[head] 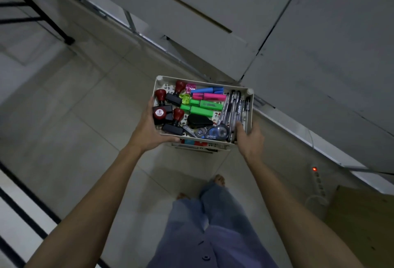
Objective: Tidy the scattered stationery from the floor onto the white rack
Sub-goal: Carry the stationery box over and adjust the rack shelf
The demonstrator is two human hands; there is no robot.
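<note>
With white rack (249,105) standing on floor, stationery filling top tier: left hand (149,128) clasping near-left corner, right hand (250,139) clasping near-right corner; probably light, stiff plastic; loose contents apt to slide; best kept level.

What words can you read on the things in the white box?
"TOP": on the round red top of a rubber stamp by the left hand.
"JERIA": on the blue correction tape; the smaller line under it is too blurred to read.
Green highlighter: a dark label, too blurred to read.
Pens near the right hand: print too small.
</note>
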